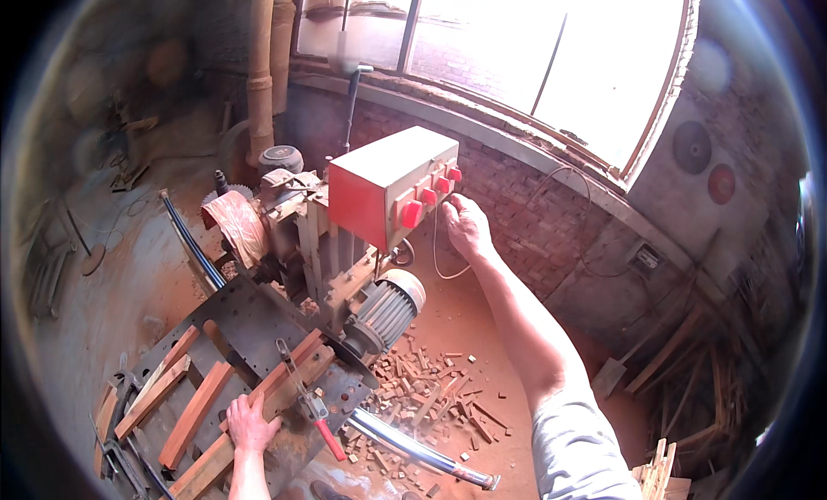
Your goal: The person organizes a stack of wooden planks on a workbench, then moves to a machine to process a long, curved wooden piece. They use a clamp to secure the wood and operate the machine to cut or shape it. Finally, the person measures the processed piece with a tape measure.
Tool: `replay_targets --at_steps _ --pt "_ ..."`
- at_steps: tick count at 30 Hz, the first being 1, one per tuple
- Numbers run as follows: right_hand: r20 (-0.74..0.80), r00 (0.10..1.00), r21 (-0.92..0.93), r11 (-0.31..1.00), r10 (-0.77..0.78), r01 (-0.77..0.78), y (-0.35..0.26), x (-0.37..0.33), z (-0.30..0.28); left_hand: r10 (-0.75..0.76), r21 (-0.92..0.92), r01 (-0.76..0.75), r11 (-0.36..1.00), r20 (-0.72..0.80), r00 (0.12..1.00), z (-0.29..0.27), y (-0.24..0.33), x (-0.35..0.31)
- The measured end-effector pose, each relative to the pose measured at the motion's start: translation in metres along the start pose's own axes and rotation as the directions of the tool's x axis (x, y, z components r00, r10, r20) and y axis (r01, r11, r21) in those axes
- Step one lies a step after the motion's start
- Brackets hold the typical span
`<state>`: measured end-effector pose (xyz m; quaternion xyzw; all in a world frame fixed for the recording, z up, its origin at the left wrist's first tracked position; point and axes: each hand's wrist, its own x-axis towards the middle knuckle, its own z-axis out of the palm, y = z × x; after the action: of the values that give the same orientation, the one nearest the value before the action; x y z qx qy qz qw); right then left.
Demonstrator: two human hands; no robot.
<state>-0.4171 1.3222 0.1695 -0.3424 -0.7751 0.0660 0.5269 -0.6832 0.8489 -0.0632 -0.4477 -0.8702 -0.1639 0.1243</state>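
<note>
My right hand (468, 229) reaches out to a control box (358, 201) with a red end and a row of red knobs (412, 213). Its fingers are curled together just below the farthest knobs; what they hold, if anything, is hidden. Low on the left, my left hand (251, 424) lies on a wooden bar (207, 467) on the machine table, fingers bent over it and thumb apart. Just right of that hand, a toggle clamp (312, 405) with a red handle sits by the bar. Several loose reddish wooden strips (196, 416) lie left of the hand.
An electric motor (383, 310) hangs below the box. Farther back is a saw blade (231, 195) beside a reddish cover (237, 228). Shiny rails (422, 449) stick out on both sides. Wood offcuts (431, 392) litter the floor; a brick wall (534, 224) stands beneath the window.
</note>
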Motion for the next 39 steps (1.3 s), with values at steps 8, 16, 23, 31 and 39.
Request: replay_targets --at_steps 8,16,23,31,39 --pt "0.141 0.967 0.447 0.858 0.212 -0.253 -0.005 -0.03 0.017 0.082 0.12 -0.066 0.991 -0.135 0.987 0.024 -0.028 -0.004" --pt "0.307 0.887 0.501 0.734 0.344 -0.458 0.05 -0.034 -0.032 0.048 0.111 -0.042 0.993 -0.053 0.997 0.022 -0.002 0.006" --pt "0.175 0.887 0.433 0.776 0.428 -0.459 0.064 -0.02 -0.026 -0.023 0.074 0.028 0.997 -0.076 0.997 0.024 -0.017 -0.001" --pt "0.075 0.929 0.314 0.875 0.364 -0.368 0.109 0.009 0.005 -0.095 0.037 0.094 0.995 0.045 0.994 0.018 -0.005 0.015" --pt "0.185 0.919 0.453 0.8 0.348 -0.394 0.113 0.046 0.014 -0.002 0.122 0.014 0.992 -0.093 0.996 0.01 -0.018 0.013"
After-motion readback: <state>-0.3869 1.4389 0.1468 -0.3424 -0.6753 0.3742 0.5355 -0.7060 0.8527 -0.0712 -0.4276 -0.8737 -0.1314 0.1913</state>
